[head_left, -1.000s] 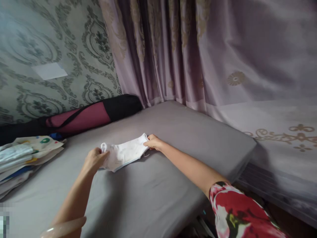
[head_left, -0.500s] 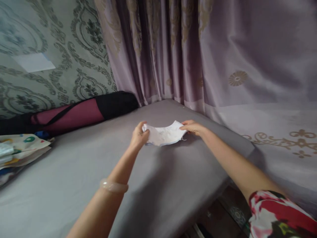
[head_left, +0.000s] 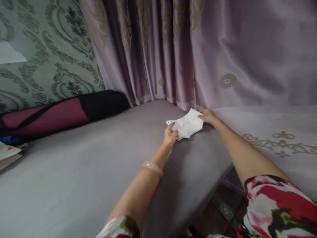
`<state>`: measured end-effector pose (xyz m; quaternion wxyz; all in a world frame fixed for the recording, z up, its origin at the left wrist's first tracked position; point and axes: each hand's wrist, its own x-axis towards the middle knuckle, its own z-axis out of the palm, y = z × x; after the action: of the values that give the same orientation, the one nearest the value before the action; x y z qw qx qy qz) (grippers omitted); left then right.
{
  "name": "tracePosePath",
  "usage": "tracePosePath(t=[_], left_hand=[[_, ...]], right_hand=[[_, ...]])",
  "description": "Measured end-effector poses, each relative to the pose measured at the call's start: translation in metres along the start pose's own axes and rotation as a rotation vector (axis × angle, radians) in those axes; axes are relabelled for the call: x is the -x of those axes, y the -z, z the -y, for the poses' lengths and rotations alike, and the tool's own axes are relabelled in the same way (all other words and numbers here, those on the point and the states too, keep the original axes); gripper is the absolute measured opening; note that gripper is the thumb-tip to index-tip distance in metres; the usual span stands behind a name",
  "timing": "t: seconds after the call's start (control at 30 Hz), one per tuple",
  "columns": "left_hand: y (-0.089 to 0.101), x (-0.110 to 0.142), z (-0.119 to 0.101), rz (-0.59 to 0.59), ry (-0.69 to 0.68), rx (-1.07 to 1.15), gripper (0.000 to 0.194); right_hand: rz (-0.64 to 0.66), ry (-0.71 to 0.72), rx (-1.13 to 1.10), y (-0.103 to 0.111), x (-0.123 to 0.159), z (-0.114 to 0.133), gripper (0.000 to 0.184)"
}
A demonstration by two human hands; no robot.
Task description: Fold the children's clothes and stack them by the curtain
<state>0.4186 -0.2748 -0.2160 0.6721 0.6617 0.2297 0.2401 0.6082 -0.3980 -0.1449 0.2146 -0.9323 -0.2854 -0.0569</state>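
A small white cloth garment [head_left: 187,125], which looks folded with a pale blue lower edge, is stretched between both hands over the far right part of the bed. My left hand [head_left: 170,135] grips its left end, thumb on top and fingers underneath. At the opposite end, my right hand [head_left: 207,116] pinches the corner between thumb and fingers. A thread-like bit sticks out near the garment's right side. Whether the garment touches the sheet below cannot be made out.
The grey-sheeted bed [head_left: 81,165] ends at a right edge above a dark tiled floor [head_left: 218,208]. A maroon and black long bag [head_left: 61,114] lies along the patterned wall. Purple curtains [head_left: 158,56] hang behind. A printed paper or cloth bag [head_left: 8,153] sits far left.
Both hands have carried the white garment to the right and farther toward the curtain, and it is now tilted with its right end higher. The view has turned slightly right.
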Motion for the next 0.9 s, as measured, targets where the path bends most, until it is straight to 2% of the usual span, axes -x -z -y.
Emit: tracePosePath(t=[0.13, 0.23, 0.37, 0.5, 0.77, 0.83, 0.9], left_hand=[[-0.005, -0.004, 0.011, -0.003, -0.053, -0.068, 0.058], [-0.004, -0.006, 0.015, -0.020, -0.102, -0.181, 0.058], [0.001, -0.001, 0.013, -0.032, -0.195, -0.442, 0.057], [0.002, 0.007, 0.006, -0.054, -0.170, -0.678, 0.054], [-0.004, 0.013, 0.007, -0.244, -0.141, -0.759, 0.041], [-0.004, 0.014, 0.007, -0.252, -0.158, -0.778, 0.041], [-0.005, 0.016, 0.007, -0.212, -0.201, -0.808, 0.043]], right_hand=[[0.092, -0.082, 0.106, -0.004, -0.013, -0.007, 0.037], [0.061, -0.054, 0.176, -0.009, -0.015, -0.010, 0.036], [0.024, -0.033, 0.249, -0.021, -0.010, -0.012, 0.035], [-0.013, -0.004, 0.288, -0.036, -0.006, -0.016, 0.034], [-0.027, -0.013, 0.364, -0.047, -0.003, -0.025, 0.036], [-0.029, -0.001, 0.361, -0.049, -0.004, -0.022, 0.038], [-0.011, 0.042, 0.314, -0.054, -0.007, -0.016, 0.043]])
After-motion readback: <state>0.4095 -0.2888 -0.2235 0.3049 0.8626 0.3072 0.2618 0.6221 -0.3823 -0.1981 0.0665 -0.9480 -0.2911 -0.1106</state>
